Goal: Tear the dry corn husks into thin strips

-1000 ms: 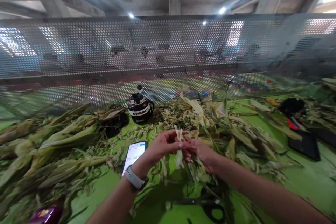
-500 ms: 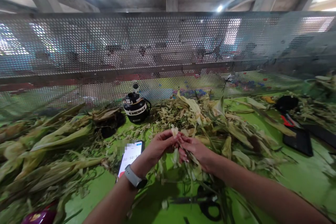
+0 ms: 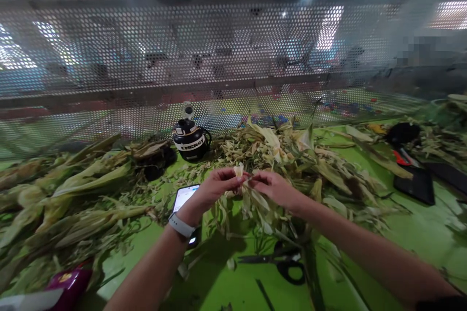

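- The left wrist hides part of the phone (image 3: 185,195) at 9 o'clock from the hands; a purple object (image 3: 75,277) at 8 o'clock is cut off.
- Where the fingertips meet is small and blurred.
- The left hand (image 3: 219,185) has thumb and fingers together, pinching a pale husk piece (image 3: 238,170).
- The right hand (image 3: 277,190) pinches husk strips (image 3: 257,204).
- The pale piece points to 12 o'clock from the left fingertips; the strips hang toward 6 from the right.
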Motion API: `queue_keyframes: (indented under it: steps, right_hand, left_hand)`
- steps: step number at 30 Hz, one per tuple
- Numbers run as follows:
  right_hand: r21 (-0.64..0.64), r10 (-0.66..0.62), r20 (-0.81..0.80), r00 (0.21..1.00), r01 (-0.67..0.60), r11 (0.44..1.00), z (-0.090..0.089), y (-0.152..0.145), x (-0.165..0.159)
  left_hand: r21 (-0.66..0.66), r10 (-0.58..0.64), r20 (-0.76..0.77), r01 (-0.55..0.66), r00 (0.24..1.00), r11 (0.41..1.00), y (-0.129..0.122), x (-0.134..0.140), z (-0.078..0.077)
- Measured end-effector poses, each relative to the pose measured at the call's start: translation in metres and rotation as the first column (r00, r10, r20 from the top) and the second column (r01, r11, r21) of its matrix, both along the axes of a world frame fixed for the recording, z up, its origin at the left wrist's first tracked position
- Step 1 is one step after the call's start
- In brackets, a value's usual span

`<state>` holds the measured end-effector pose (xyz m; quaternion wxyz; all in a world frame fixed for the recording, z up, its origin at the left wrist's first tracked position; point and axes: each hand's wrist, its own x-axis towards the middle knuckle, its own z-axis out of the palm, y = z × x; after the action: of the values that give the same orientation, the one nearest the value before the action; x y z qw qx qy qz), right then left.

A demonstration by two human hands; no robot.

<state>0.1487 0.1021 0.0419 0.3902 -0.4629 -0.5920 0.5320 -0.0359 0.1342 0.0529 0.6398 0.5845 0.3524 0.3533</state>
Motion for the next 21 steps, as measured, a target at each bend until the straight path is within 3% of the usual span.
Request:
queue_keyframes:
  steps: [4,8,14,17,19,21]
  right_hand:
    - [0.101,-0.043,0.182,0.982,0.025,0.995,0.002,0.004,0.007]
    - [0.093,-0.033,0.204,0.978,0.014,0.996,0.004,0.003,0.007]
    - [-0.06,-0.02,0.021,1.0,0.021,0.998,0.011,-0.001,0.002]
    - [-0.149,0.117,-0.12,0.986,-0.135,0.98,0.014,0.005,-0.001]
    - [-0.193,0.192,-0.168,0.967,-0.223,0.956,0.018,0.011,-0.005]
    - [-0.18,0.191,-0.188,0.964,-0.225,0.958,0.028,0.012,-0.011]
  left_hand:
    - [0.043,0.035,-0.086,-0.031,0.996,0.999,0.002,-0.002,0.005]
    - [0.07,0.051,-0.112,-0.043,0.992,0.997,0.004,-0.005,0.007]
    - [0.085,-0.007,-0.031,0.009,0.999,0.996,-0.001,-0.002,0.008]
    - [0.073,-0.037,0.005,0.037,0.999,0.997,-0.001,-0.001,0.008]
    - [0.065,0.014,0.08,-0.019,0.997,0.998,0.002,-0.002,0.008]
    - [0.013,0.149,0.239,-0.157,0.96,0.988,0.006,-0.001,0.009]
